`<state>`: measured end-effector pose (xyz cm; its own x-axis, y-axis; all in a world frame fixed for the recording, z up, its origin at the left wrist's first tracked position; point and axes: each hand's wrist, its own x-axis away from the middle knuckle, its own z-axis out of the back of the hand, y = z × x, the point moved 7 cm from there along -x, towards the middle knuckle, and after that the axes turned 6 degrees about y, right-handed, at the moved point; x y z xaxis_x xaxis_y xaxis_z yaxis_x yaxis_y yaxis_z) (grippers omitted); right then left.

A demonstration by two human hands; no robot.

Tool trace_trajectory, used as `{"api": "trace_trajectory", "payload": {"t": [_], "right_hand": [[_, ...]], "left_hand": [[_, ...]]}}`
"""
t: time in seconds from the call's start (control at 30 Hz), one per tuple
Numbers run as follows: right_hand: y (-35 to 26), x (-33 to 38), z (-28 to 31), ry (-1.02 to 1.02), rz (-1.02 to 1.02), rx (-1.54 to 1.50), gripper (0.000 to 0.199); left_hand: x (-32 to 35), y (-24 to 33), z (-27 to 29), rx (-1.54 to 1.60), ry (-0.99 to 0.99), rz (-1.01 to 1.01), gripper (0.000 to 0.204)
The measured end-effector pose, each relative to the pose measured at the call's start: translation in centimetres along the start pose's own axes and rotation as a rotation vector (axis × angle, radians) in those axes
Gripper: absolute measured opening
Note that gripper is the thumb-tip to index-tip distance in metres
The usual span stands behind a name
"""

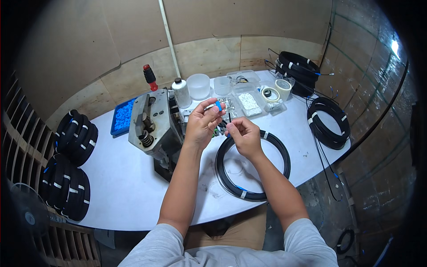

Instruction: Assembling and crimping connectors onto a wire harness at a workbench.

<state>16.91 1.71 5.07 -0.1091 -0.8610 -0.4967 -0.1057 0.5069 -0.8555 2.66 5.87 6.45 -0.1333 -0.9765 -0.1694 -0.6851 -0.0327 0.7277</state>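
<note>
Between the thumb and fingers of my left hand [205, 121] is a small blue connector piece [218, 106], held up above the table. Close beside it, my right hand [243, 135] pinches a thin black cable [229, 116] whose end points up toward the blue piece. The hands are a short way apart. Below my right hand lies a coil of black cable [284, 153] bound with white tape, flat on the white table [120, 178]. To the left of my left hand stands a heavy metal press [155, 120] with a spring and bolts.
A blue tray [120, 129] of small blue parts sits behind the press, near a red-and-black screwdriver [150, 78]. Along the back stand a white bottle [181, 92], a translucent tub [198, 86], a box of white pieces [249, 104] and tape rolls [283, 86]. More cable coils [329, 123] line both sides.
</note>
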Motion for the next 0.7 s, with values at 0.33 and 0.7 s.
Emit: {"api": "trace_trajectory", "payload": {"t": [0.33,0.7], "right_hand": [[1.1,-0.2,-0.3,-0.055,-0.129,-0.028,0.012],[1.8,0.0,-0.8,0.005,-0.187,-0.043,0.016]], "left_hand": [[-1.4,-1.3,0.6,0.044,-0.04,-0.009,0.023],[-1.8,-1.1,1.2,-0.013,-0.047,0.023,0.024]]}}
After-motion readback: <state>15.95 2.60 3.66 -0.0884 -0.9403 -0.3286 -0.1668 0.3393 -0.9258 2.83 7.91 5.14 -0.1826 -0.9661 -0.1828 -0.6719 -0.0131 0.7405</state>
